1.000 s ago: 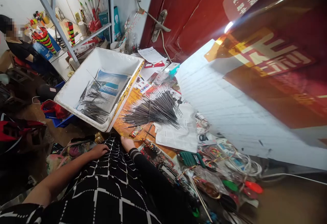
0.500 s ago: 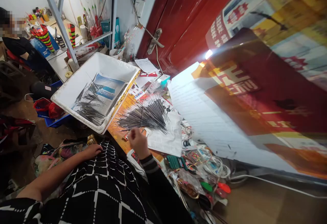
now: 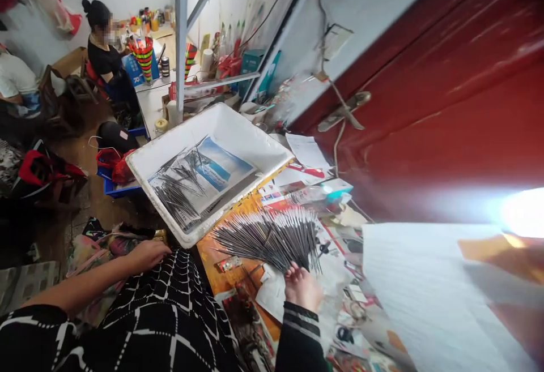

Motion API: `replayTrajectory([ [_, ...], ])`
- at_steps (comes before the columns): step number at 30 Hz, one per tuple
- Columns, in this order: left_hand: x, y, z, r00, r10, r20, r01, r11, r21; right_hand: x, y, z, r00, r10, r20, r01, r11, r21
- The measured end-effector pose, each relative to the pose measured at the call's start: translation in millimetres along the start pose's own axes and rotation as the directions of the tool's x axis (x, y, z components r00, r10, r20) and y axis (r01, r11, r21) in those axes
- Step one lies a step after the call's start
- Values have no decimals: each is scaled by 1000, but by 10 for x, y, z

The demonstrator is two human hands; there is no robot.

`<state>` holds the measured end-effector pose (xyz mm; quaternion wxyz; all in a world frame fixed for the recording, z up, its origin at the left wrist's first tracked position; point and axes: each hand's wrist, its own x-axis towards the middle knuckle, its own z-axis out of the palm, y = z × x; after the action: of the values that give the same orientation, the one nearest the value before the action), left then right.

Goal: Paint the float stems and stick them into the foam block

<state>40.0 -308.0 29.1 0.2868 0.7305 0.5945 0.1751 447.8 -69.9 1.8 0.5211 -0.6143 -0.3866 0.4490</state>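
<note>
A fanned pile of thin dark sticks with pale tips (image 3: 272, 235) lies on the orange tabletop (image 3: 212, 264). My right hand (image 3: 302, 288) is at the near right end of this pile, with its fingers curled around the lower ends of some sticks. Part of that grip is hidden from me. My left hand (image 3: 148, 254) rests on my lap over the black and white patterned cloth, its fingers lying loosely stretched out with nothing in them. Beyond it is a white foam box (image 3: 187, 240) with more dark sticks (image 3: 170, 193) on a printed sheet (image 3: 216, 162).
Grey metal posts (image 3: 181, 38) rise behind the box. A red door (image 3: 446, 117) and a white paper sheet (image 3: 395, 281) border the right side. A person (image 3: 102, 49) sits at a far table. A blue crate (image 3: 113, 188) stands left of the box.
My view has swung toward the left. My right hand has moved from the pile's near left side to its right end, and the sticks there are drawn together. My left hand stays on my lap.
</note>
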Motion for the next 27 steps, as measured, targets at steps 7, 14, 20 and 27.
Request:
replayTrajectory([
  [7, 648, 3, -592, 899, 80, -430, -1, 983, 182, 348, -688, 895, 989, -142, 41, 145, 984, -100],
  [14, 1102, -263, -527, 865, 101, -491, 34, 966, 257, 779, -1056, 2876, 627, -26, 779, 439, 837, -325],
  [20, 1174, -262, -386, 868, 99, -487, 81, 939, 335, 1122, -147, 4106, 508, 384, 771, 462, 635, -620],
  [27, 1186, -208, -433, 873, 116, -474, 48, 946, 320, 1354, 283, 4270, 507, 459, 730, 524, 508, -683],
])
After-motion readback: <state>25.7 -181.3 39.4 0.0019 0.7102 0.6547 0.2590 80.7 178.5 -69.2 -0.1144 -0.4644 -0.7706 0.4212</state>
